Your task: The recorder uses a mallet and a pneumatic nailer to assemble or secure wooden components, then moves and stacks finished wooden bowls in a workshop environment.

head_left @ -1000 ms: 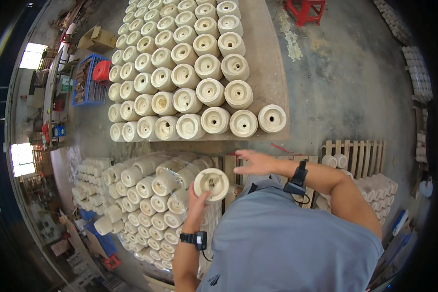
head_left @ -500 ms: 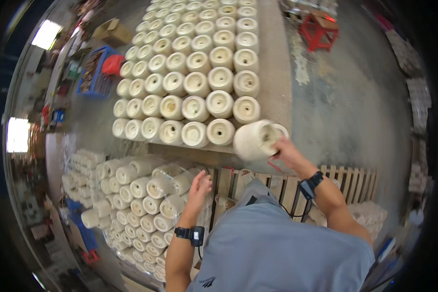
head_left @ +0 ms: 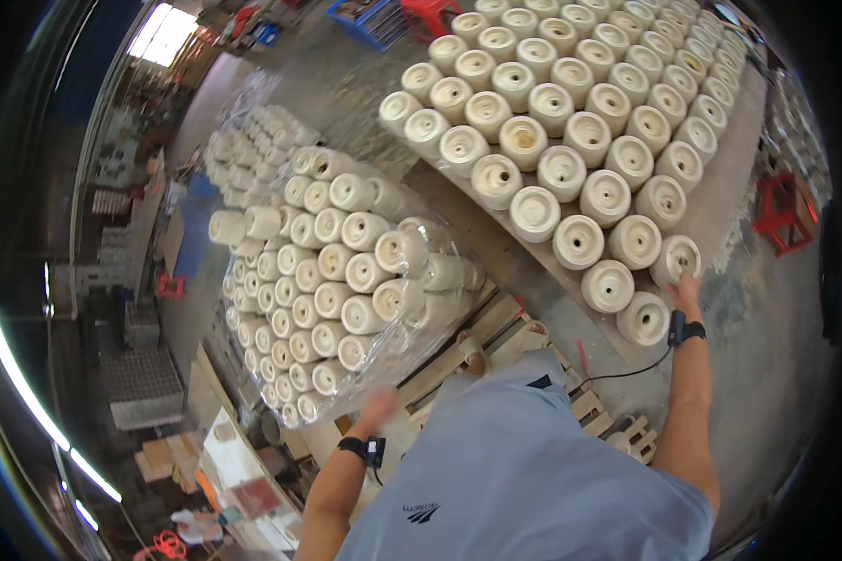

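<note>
My right hand [head_left: 688, 292] reaches up to a cream cylinder [head_left: 675, 252] at the near right corner of a board-topped platform [head_left: 726, 220]. Its fingers grip the cylinder's near rim by the dished top and centre hole. Close beside it stands another cream cylinder [head_left: 643, 318], upright at the corner. Rows of like cylinders, dished faces up, extend away from there. My left hand [head_left: 379, 409] is smeared by motion, apart from everything, near the lower edge of a plastic-wrapped stack of cylinders [head_left: 332, 309]. Its fingers cannot be made out.
Wooden pallet slats [head_left: 505, 341] lie before me, between the stack and the platform. A smaller pile of cylinders [head_left: 253, 150] sits beyond the stack. A red stool [head_left: 784, 215] stands at the right, and a blue crate [head_left: 374, 23] at the back.
My view has turned left. The cylinder that my right hand held tilted at the platform's edge is no longer tilted; cylinders stand upright at that corner. My left hand has moved lower in view.
</note>
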The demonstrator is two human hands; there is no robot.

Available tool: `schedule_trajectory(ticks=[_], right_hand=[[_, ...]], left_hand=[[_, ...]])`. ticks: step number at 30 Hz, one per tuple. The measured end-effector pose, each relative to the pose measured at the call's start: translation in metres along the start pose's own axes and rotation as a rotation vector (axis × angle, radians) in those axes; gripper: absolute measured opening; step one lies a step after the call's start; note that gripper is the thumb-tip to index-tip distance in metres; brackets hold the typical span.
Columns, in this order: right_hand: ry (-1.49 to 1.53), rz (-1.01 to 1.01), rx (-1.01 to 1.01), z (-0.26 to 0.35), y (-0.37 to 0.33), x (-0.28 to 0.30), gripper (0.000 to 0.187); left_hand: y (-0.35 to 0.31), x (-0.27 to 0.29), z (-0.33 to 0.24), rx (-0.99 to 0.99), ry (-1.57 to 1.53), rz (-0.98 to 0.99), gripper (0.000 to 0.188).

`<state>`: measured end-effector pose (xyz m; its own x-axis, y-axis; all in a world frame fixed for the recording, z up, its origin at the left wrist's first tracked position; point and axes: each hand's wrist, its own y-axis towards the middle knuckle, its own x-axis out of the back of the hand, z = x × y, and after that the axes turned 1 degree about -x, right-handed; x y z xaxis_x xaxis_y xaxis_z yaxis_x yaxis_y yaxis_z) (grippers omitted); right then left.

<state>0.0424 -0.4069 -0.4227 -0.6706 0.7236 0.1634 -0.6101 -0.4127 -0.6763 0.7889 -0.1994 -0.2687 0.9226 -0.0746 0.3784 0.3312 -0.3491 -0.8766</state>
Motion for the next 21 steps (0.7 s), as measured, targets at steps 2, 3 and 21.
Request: schedule_trajectory(ticks=[2, 3, 21], right_hand=[[-0.087, 0.050, -0.054, -0.011, 0.014, 0.007, 0.043], [-0.144, 0.096, -0.063, -0.013, 0.015, 0.010, 0.047], [-1.272, 1.050, 0.323, -0.145, -0.282, -0.025, 0.034]], left_hand=[[-0.001, 0.005, 0.040, 0.055, 0.019, 0.042, 0.044], [-0.005, 0.006, 0.061, 0.067, -0.006, 0.013, 0.044], [-0.118, -0.058, 0.215, 0.064, 0.125, 0.299, 0.037]])
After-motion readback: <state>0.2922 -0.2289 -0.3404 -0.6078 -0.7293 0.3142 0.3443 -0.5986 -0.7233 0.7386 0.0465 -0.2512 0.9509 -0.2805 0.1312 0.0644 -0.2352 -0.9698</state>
